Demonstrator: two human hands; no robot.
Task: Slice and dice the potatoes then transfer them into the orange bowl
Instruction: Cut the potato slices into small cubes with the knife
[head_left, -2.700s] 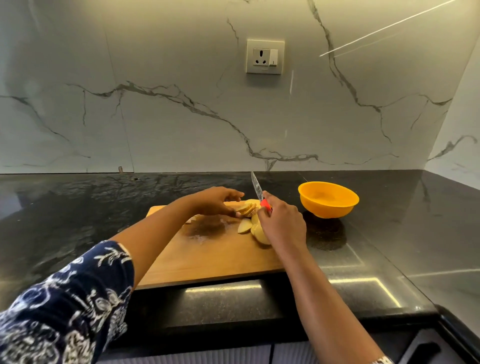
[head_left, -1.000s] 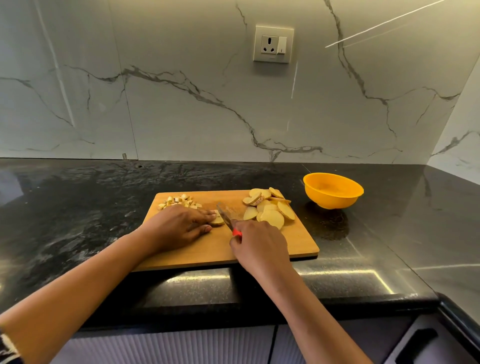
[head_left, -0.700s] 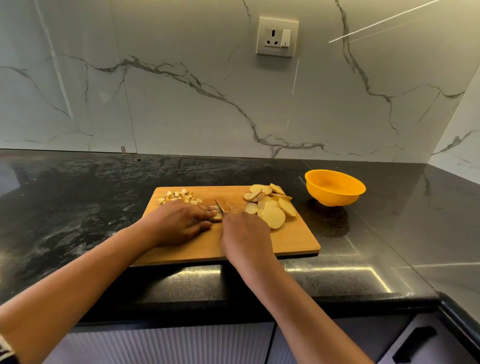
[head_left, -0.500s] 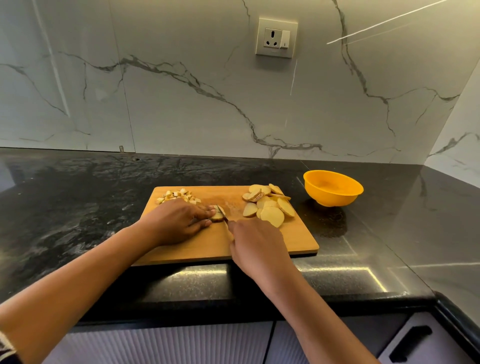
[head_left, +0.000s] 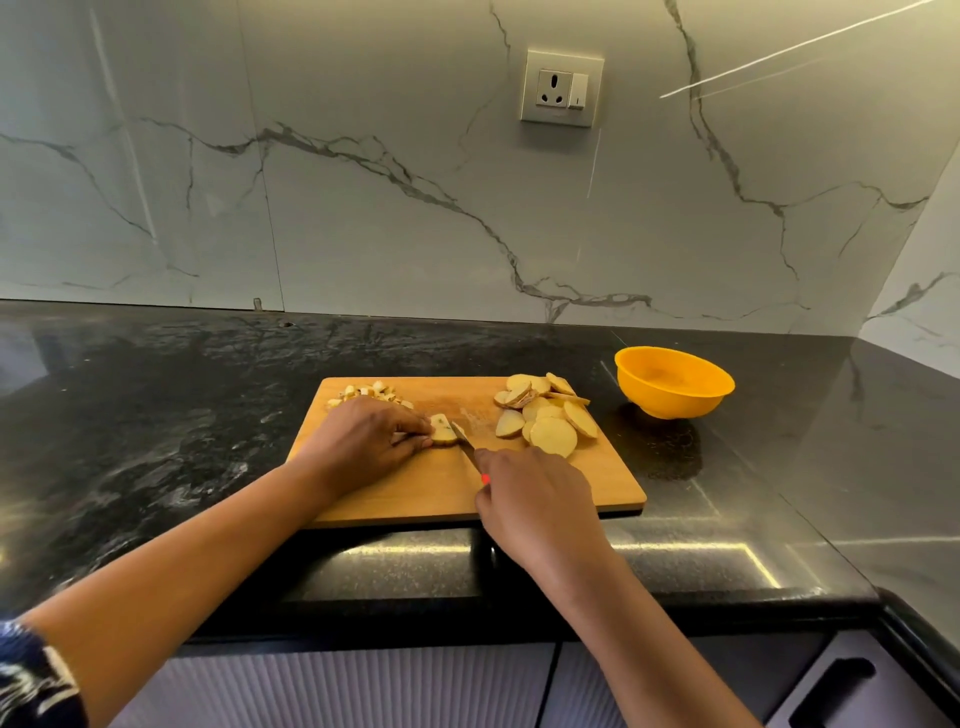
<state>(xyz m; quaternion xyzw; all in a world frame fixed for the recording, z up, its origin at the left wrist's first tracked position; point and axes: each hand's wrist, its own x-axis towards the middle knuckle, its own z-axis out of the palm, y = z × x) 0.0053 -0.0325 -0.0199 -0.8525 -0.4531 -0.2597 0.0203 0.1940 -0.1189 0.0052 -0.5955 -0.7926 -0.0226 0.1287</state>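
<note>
A wooden cutting board (head_left: 415, 493) lies on the black counter. My left hand (head_left: 363, 441) pinches a small stack of potato slices (head_left: 442, 430) near the board's middle. My right hand (head_left: 535, 499) grips a red-handled knife (head_left: 464, 441), whose blade rests just right of that stack. A pile of round potato slices (head_left: 545, 418) lies on the board's right part. Small diced pieces (head_left: 369, 392) sit at its far left corner. The orange bowl (head_left: 674, 382) stands on the counter right of the board, with no potato visible inside.
The black stone counter (head_left: 156, 415) runs to a marble wall with a power socket (head_left: 562, 88). The counter's front edge lies just below the board, with cabinet fronts and a dark handle (head_left: 831, 691) underneath. A side wall closes the right end.
The view has dropped from an earlier slicing stance by the bowl. In the last second my right hand moved the knife back and forth beside the held stack; my left hand stayed put.
</note>
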